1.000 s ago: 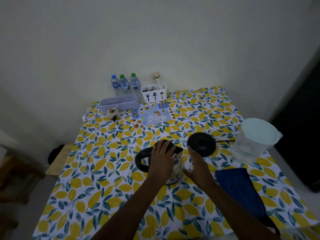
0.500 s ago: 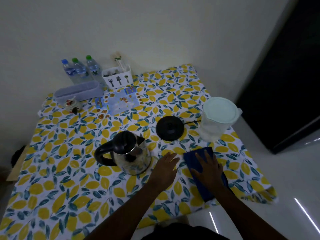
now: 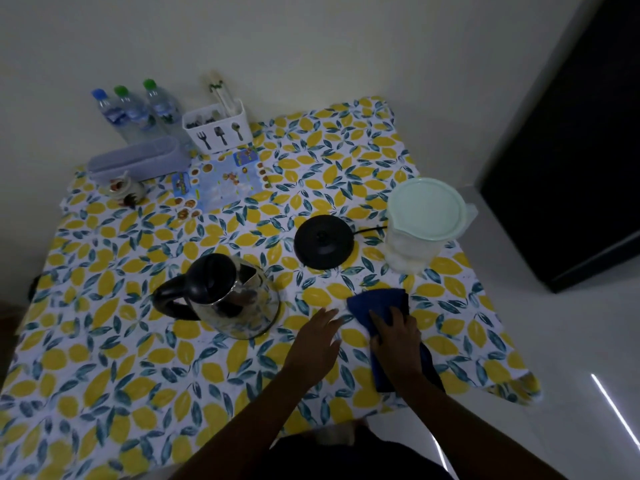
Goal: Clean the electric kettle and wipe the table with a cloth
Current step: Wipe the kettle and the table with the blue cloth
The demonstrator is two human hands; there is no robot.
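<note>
A steel electric kettle (image 3: 235,299) with a black lid and handle stands upright on the lemon-print tablecloth (image 3: 114,348), off its round black base (image 3: 323,240). To the kettle's right lies a folded dark blue cloth (image 3: 377,303). My right hand (image 3: 398,337) lies on the cloth with the fingers curling round its near part. Beside it, my left hand (image 3: 317,341) rests flat on the tablecloth, fingers apart and empty, a short way right of the kettle.
A lidded clear plastic jug (image 3: 422,223) stands right of the base. At the back by the wall are three water bottles (image 3: 131,109), a white cutlery holder (image 3: 218,131), a lilac tray (image 3: 138,161), a small cup (image 3: 121,188) and a printed sheet (image 3: 225,178). The table's right edge drops to white floor.
My left hand has let go of the kettle lid and come down onto the tablecloth. My right hand has moved onto the blue cloth and is closing on it. The view has swung right.
</note>
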